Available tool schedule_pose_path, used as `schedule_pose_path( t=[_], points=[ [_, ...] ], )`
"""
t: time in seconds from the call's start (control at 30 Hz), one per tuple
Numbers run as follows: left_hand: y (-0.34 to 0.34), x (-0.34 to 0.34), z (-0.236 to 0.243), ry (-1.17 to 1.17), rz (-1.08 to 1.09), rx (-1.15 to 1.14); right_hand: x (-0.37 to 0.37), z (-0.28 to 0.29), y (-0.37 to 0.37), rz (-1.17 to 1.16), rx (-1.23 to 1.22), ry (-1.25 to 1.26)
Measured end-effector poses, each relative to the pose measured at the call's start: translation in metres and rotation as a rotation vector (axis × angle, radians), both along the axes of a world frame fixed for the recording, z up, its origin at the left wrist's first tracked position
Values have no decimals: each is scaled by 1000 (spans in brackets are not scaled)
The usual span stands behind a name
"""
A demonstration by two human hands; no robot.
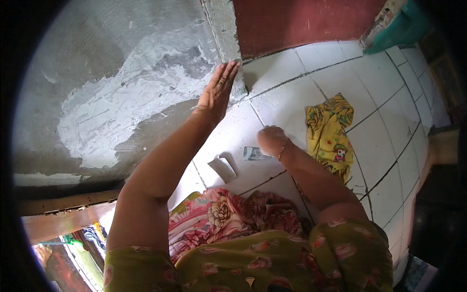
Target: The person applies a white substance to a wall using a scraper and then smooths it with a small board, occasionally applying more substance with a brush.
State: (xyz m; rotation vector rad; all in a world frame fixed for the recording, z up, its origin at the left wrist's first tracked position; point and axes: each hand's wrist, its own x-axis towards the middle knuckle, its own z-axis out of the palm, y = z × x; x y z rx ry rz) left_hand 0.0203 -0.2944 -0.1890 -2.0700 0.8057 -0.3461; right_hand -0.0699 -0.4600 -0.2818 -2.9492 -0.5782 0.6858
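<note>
My left hand (219, 91) lies flat against the edge of the grey wall (165, 27), its fingers stretched out and a ring on one of them. Beside it spreads a rough white patch (104, 114) on the wall. My right hand (271, 141) is closed in a fist low over the white tiled floor (279, 80); whatever its fingers hold, if anything, is hidden. Right by the fist lies a small grey-green printed slip (254, 154), too small to name. Nearer me on the tiles stands a bent, whitish-grey piece (223, 170) like folded card.
A crumpled yellow child's garment (328, 134) with a cartoon figure lies right of my right forearm. Pink flowered cloth (228, 209) covers my lap. A dark red wall panel (301, 24) stands at the back, with green cloth (401, 29) hanging at its right.
</note>
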Motion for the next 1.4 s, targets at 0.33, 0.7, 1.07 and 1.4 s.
schedule_pose_path(
  t=[0.33,0.7,1.07,1.4],
  points=[
    [0,-9,-46,101,28,-65,-43,-62,-13,-152,6,-89],
    [128,-118,-137,96,744,-1393,30,-45,5,-611,691,-328],
    [189,-185,-188,963,1609,-707,70,-69,62,-1029,947,-419],
    [190,-184,-204,1087,1521,-585,84,-84,64,-1018,1026,-585]
  ],
)
